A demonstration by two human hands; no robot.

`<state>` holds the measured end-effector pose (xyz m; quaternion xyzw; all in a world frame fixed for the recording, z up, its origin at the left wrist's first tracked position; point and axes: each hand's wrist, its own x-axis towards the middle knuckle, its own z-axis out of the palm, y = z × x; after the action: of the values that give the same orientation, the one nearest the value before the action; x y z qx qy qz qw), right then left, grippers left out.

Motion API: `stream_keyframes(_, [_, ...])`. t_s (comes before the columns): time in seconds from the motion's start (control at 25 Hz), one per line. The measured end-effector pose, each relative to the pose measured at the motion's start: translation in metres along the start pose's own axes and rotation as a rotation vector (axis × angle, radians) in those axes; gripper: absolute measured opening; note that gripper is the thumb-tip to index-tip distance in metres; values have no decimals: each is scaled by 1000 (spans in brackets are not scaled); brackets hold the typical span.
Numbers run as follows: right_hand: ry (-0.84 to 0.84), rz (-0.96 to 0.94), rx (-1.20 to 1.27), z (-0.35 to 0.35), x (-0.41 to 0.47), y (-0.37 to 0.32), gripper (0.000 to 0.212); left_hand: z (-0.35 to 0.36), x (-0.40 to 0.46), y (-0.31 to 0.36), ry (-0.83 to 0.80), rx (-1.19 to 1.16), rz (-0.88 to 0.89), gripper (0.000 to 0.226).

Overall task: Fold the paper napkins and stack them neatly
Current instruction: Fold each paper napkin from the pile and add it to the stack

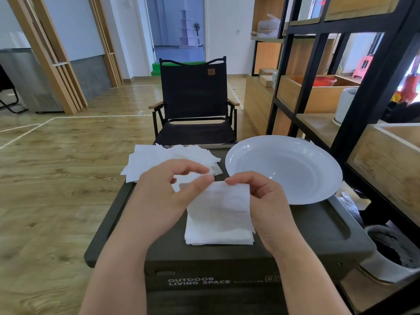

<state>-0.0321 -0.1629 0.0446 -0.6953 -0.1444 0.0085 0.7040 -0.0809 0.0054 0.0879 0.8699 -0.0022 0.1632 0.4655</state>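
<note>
A white paper napkin point(223, 198) hangs between my two hands above the dark box top point(295, 223). My left hand point(163, 196) pinches its top left corner between thumb and fingers. My right hand point(268, 205) grips its top right edge with curled fingers. Right below lies a stack of folded napkins point(218, 235), partly hidden by the held napkin. A loose pile of unfolded napkins point(163, 158) lies at the far left of the box top, behind my left hand.
A large white plate point(284, 169) sits on the box top at the right. A black folding chair point(195, 103) stands just beyond the box. A black-framed wooden shelf unit point(363, 92) runs along the right. A white bin point(391, 253) stands beside the box.
</note>
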Motion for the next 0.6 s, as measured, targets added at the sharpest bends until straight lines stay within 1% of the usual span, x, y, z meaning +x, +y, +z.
stream_keyframes(0.08, [-14, -7, 97, 0, -2, -3, 42, 3, 3, -11, -80, 53, -64, 27])
stream_keyframes(0.16, [-39, 0, 146, -1, -3, -8, 38, 8, 6, -18, -116, -39, -124, 16])
stream_keyframes(0.24, [-38, 6, 145, -1, -2, -8, 31, 10, 8, -22, -80, -112, -136, 8])
stream_keyframes(0.32, [-20, 49, 161, -4, 1, -5, 19, 10, 10, -24, -29, -178, -159, 9])
stream_keyframes(0.36, [-21, 86, 181, -6, 2, -2, 18, 9, 11, -25, -16, -215, -174, 8])
stream_keyframes(0.4, [-36, 136, 196, -7, 3, -1, 28, 7, 11, -25, -11, -243, -186, 8])
stream_keyframes(0.44, [-54, 183, 192, -7, 3, 0, 36, 7, 11, -25, -8, -260, -194, 7])
stream_keyframes(0.48, [-58, 201, 146, -7, 3, 1, 37, 7, 11, -26, 0, -271, -203, 7])
stream_keyframes(0.56, [-22, 154, -6, -3, 1, 1, 25, 8, 12, -28, 6, -282, -256, 7])
stream_keyframes(0.6, [29, 126, -50, -1, 2, 2, 19, 9, 12, -29, -23, -285, -299, 11])
